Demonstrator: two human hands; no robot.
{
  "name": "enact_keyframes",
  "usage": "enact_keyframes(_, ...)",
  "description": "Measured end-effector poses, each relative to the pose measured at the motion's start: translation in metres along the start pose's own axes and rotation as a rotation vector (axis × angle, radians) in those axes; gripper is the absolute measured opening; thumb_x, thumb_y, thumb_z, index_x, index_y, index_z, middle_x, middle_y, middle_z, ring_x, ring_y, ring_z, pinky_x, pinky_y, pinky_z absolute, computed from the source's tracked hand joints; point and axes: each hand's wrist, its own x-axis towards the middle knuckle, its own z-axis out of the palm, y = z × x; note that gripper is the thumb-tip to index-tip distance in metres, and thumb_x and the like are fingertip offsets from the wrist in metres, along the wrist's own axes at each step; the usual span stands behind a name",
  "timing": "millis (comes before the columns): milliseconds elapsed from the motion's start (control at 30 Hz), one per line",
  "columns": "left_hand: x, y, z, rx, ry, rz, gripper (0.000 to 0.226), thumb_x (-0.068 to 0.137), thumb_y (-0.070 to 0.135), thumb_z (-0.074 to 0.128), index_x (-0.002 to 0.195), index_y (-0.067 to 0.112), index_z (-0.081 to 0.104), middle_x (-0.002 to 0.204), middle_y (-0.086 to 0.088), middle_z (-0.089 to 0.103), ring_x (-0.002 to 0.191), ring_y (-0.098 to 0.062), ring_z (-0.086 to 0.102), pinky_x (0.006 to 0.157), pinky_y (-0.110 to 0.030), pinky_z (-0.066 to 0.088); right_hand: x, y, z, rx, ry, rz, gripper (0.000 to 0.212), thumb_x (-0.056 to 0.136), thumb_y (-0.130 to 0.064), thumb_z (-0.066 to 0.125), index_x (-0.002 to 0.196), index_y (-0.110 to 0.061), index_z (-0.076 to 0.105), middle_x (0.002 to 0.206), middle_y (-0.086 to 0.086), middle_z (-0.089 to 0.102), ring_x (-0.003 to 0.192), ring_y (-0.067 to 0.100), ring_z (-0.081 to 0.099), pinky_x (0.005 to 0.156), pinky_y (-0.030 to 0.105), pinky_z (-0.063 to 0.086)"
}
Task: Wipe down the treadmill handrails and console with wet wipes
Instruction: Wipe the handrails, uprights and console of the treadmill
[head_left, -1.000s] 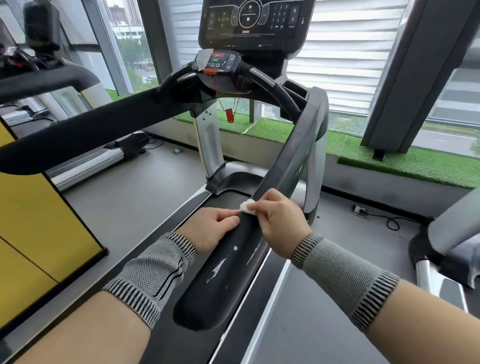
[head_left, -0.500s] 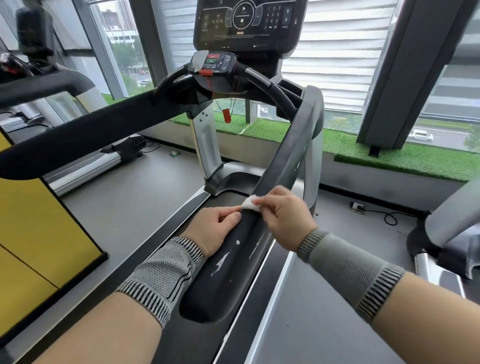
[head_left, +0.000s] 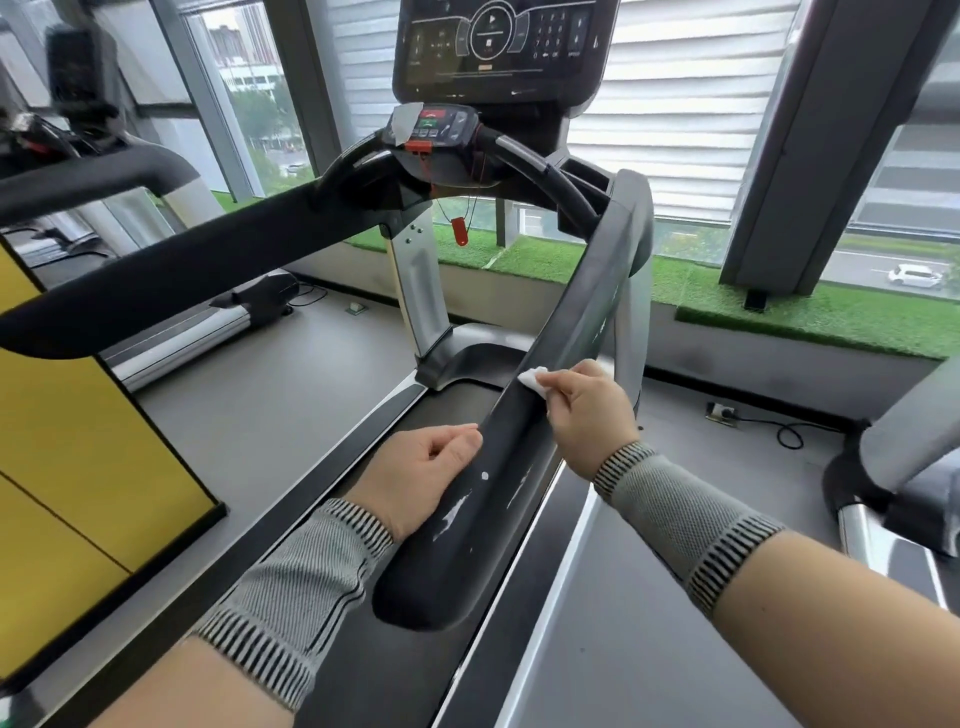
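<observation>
Beyond the grey gym floor and windows, the right handrail (head_left: 524, 457) runs lengthwise away toward the console (head_left: 498, 47), the right hand (head_left: 587, 410) pinching a wet wipe (head_left: 532, 376) farther up it, the left hand (head_left: 426, 467) resting loosely curled beside it, nearer its end.

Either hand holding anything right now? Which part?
Right hand pinches a white wipe by its near edge, pressing it on the right handrail. Left hand holds nothing; it rests against that rail's side.
</observation>
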Motion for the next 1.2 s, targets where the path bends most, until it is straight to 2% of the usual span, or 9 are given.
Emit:
enact_keyframes(133, -0.023, -0.008, -0.003, 0.266, -0.013, 0.007, 0.069, 0.073, 0.05, 0.075, 0.135, 0.029, 0.052, 0.125, 0.018, 0.058, 0.118, 0.001, 0.052, 0.103, -0.018, 0.037, -0.031, -0.011, 0.005, 0.013, -0.072, -0.18, 0.022, 0.092, -0.01, 0.056, 0.107, -0.011, 0.072, 0.085, -0.004, 0.046, 0.071, 0.017, 0.053, 0.069, 0.024, 0.043)
enact_keyframes(200, -0.03, -0.007, 0.001, 0.341, 0.012, 0.047, 0.076, 0.071, 0.049, 0.076, 0.139, 0.031, 0.046, 0.123, 0.022, 0.052, 0.12, 0.002, 0.047, 0.1, -0.013, 0.031, -0.027, -0.011, -0.004, -0.001, -0.148, -0.232, 0.021, 0.091, -0.01, 0.057, 0.105, -0.013, 0.073, 0.085, -0.005, 0.047, 0.071, 0.016, 0.053, 0.07, 0.022, 0.041)
enact_keyframes(367, -0.034, -0.012, 0.005, 0.399, 0.129, 0.122, 0.069, 0.073, 0.044, 0.075, 0.136, 0.032, 0.049, 0.113, 0.027, 0.044, 0.122, 0.002, 0.042, 0.096, -0.005, 0.021, 0.012, -0.002, -0.004, -0.05, -0.084, -0.022, 0.025, 0.094, -0.013, 0.051, 0.109, -0.014, 0.071, 0.093, -0.004, 0.048, 0.084, 0.019, 0.056, 0.082, 0.02, 0.04)
enact_keyframes(500, -0.033, -0.014, 0.007, 0.393, 0.149, 0.135, 0.066, 0.073, 0.042, 0.075, 0.134, 0.031, 0.051, 0.109, 0.027, 0.044, 0.121, 0.001, 0.043, 0.094, -0.005, 0.022, -0.023, -0.016, 0.006, -0.026, -0.082, -0.216, 0.022, 0.092, -0.01, 0.054, 0.105, -0.013, 0.072, 0.088, -0.003, 0.048, 0.071, 0.018, 0.054, 0.071, 0.028, 0.047)
enact_keyframes(600, -0.033, -0.014, 0.007, 0.397, 0.144, 0.138, 0.066, 0.074, 0.041, 0.074, 0.134, 0.03, 0.051, 0.11, 0.025, 0.045, 0.12, 0.0, 0.044, 0.094, -0.006, 0.024, -0.029, -0.023, -0.007, -0.011, -0.195, -0.306, 0.021, 0.091, -0.011, 0.057, 0.103, -0.015, 0.074, 0.087, 0.002, 0.054, 0.068, 0.018, 0.053, 0.068, 0.027, 0.046)
enact_keyframes(767, -0.033, -0.014, 0.008, 0.383, 0.143, 0.133, 0.065, 0.073, 0.04, 0.075, 0.133, 0.031, 0.052, 0.111, 0.025, 0.048, 0.119, 0.001, 0.045, 0.095, -0.006, 0.024, 0.002, -0.018, -0.003, -0.051, -0.115, -0.075, 0.025, 0.094, -0.013, 0.052, 0.108, -0.015, 0.071, 0.095, 0.0, 0.051, 0.085, 0.02, 0.057, 0.082, 0.024, 0.043)
enact_keyframes(967, -0.032, -0.015, 0.009, 0.366, 0.149, 0.129, 0.065, 0.073, 0.038, 0.075, 0.133, 0.029, 0.053, 0.112, 0.02, 0.053, 0.119, -0.002, 0.047, 0.093, -0.007, 0.026, -0.033, -0.042, 0.001, -0.002, -0.27, -0.278, 0.022, 0.093, -0.011, 0.054, 0.104, -0.014, 0.073, 0.097, 0.004, 0.057, 0.086, 0.021, 0.06, 0.082, 0.026, 0.046)
enact_keyframes(1100, -0.032, -0.018, 0.009, 0.365, 0.143, 0.138, 0.063, 0.072, 0.041, 0.074, 0.132, 0.032, 0.054, 0.119, 0.019, 0.058, 0.117, -0.002, 0.049, 0.096, -0.011, 0.03, 0.002, -0.029, -0.003, -0.109, -0.196, -0.127, 0.026, 0.094, -0.014, 0.05, 0.11, -0.015, 0.071, 0.104, 0.004, 0.055, 0.091, 0.024, 0.058, 0.087, 0.03, 0.045)
enact_keyframes(1200, -0.032, -0.019, 0.009, 0.36, 0.143, 0.143, 0.065, 0.073, 0.04, 0.075, 0.133, 0.03, 0.053, 0.121, 0.017, 0.058, 0.118, -0.002, 0.048, 0.095, -0.009, 0.029, -0.01, -0.031, 0.005, -0.087, -0.154, -0.093, 0.026, 0.095, -0.017, 0.049, 0.109, -0.019, 0.071, 0.096, -0.003, 0.049, 0.083, 0.018, 0.054, 0.083, 0.029, 0.046)
